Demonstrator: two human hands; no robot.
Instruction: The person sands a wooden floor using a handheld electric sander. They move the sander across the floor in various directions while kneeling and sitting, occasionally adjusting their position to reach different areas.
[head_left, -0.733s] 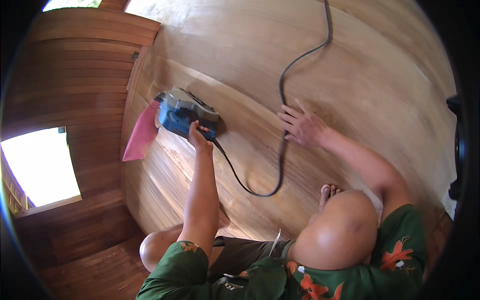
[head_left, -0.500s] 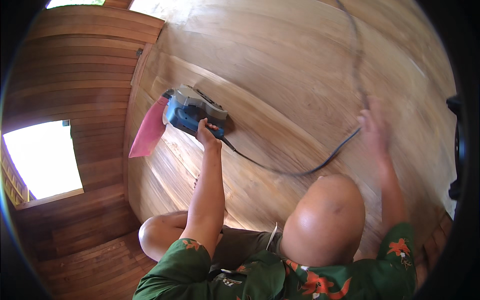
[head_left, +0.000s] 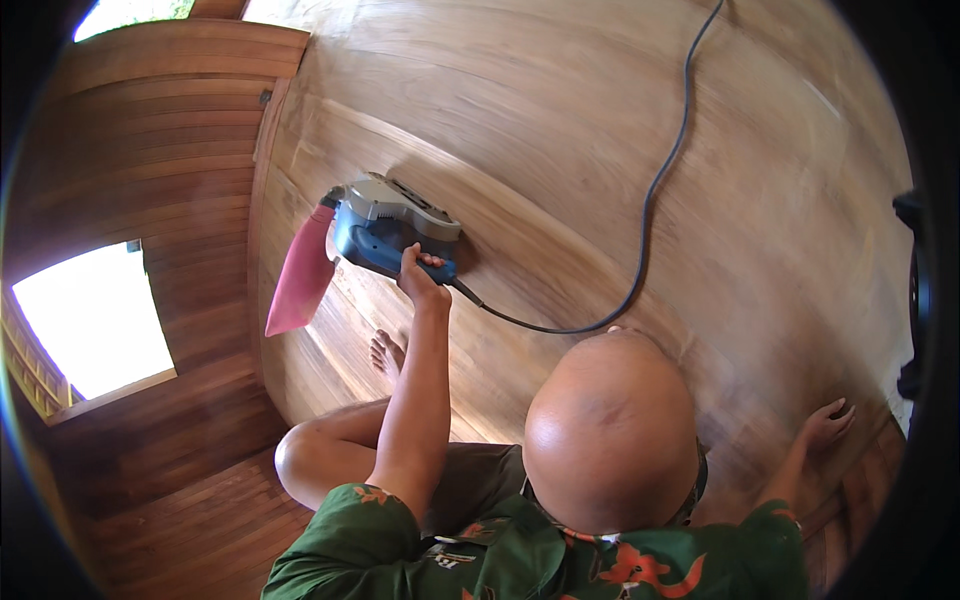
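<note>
A blue and grey belt sander (head_left: 378, 212) stands on the wooden boards left of centre. Its rear handle is gripped by my left hand (head_left: 422, 278), with the fingers wrapped round it. From its left end hangs a pink cloth dust bag (head_left: 302, 272). A dark power cord (head_left: 650, 200) leaves the handle, curves past my raised knee and runs up toward the far side. Away to the lower right, my right hand (head_left: 828, 425) is low over the boards with its fingers stretched out and nothing in it. Whether it touches the surface, I cannot tell.
Pale wooden boards (head_left: 520, 110) spread widely in front of me. A reddish plank wall (head_left: 170, 150) with a bright opening (head_left: 95, 320) borders them on the left. My bent knee (head_left: 610, 430) rises in the middle, and my bare foot (head_left: 387, 352) rests near the sander.
My right hand has let go of the cord and dropped to the lower right. The cord now lies in a smooth curve. Sander and left hand stay nearly in place.
</note>
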